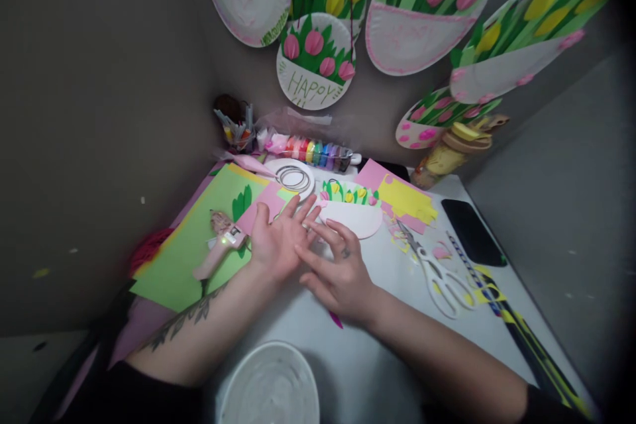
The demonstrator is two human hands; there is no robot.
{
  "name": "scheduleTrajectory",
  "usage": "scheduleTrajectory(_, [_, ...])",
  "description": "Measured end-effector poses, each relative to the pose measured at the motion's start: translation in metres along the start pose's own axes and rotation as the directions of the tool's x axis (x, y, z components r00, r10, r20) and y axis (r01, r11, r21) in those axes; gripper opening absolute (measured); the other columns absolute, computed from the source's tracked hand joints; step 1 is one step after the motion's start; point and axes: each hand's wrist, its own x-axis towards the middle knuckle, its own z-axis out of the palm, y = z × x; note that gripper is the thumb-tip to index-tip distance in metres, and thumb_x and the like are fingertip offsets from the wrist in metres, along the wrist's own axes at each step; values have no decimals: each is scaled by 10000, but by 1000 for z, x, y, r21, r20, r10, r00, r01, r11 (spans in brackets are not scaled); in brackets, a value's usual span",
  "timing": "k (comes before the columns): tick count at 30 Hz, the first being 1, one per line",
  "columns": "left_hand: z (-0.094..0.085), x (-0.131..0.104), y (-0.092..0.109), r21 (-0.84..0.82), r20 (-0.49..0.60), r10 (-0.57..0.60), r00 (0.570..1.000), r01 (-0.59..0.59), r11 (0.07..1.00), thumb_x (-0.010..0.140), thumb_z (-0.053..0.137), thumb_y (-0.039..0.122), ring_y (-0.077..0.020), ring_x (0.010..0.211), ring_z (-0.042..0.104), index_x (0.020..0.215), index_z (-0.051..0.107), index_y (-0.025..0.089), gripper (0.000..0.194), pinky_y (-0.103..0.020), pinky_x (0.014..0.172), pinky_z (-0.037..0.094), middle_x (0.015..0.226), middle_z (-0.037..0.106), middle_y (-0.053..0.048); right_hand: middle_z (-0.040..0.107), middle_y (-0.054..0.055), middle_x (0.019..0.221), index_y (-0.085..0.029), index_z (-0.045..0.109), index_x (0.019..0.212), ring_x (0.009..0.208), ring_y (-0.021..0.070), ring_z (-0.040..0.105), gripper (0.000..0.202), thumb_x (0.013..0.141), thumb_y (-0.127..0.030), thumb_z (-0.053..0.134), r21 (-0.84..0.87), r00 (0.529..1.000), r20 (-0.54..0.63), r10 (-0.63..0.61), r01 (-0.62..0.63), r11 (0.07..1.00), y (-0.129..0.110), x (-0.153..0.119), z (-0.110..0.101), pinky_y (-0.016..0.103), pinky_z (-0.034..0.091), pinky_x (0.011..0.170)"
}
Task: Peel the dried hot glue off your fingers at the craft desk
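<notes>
My left hand [281, 238] is turned palm up over the table, its fingers spread and nothing in it. Beside it, my right hand [340, 271] is palm down with fingers apart, the fingertips at the left palm and fingers. I cannot tell whether they touch. Just beyond both hands lies a white paper-plate basket [354, 218] with green leaves and small pink and yellow paper tulips. A pink glue gun [223, 248] rests left of my left hand on green paper [173, 271]. White-handled scissors [434, 271] lie to the right of my right hand.
A white bowl [271, 384] stands at the near edge. Yellow paper [407, 199], a black phone [472, 232] and a ruler [477, 278] lie on the right. Paint tubes [318, 151], a tumbler [447, 152] and a pen holder [236, 129] line the back. Finished plate baskets [422, 36] hang above.
</notes>
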Motion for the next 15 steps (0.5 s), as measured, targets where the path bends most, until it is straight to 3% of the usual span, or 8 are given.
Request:
scheduleTrajectory(5, [1, -1, 0, 0, -13, -29, 999, 29, 1000, 880, 244, 707, -309, 1203, 562, 1366, 420, 189, 731, -466, 858, 533, 1418, 498, -185, 340, 96, 1505, -274, 620, 1244, 1368, 341, 274, 408, 853, -388, 609, 9, 1000, 24, 16, -16, 1000, 0, 1, -1, 561, 344, 1081])
scheduleTrajectory(11, [1, -1, 0, 6, 3, -9, 1000, 9, 1000, 877, 247, 715, -296, 1241, 534, 1368, 400, 182, 740, -458, 908, 513, 1441, 474, -180, 322, 82, 1524, -264, 649, 1199, 1365, 328, 300, 351, 862, -338, 587, 49, 1000, 1, -22, 22, 999, -1, 1, -2, 553, 339, 1090])
scheduleTrajectory(15, [2, -3, 0, 11, 38, -42, 998, 42, 999, 873, 279, 713, -303, 1220, 548, 1356, 418, 185, 728, -455, 886, 516, 1440, 475, -180, 364, 111, 1490, -226, 652, 1202, 1367, 331, 292, 347, 872, -271, 554, 39, 999, -35, 34, -32, 999, -1, 3, -3, 555, 344, 1088])
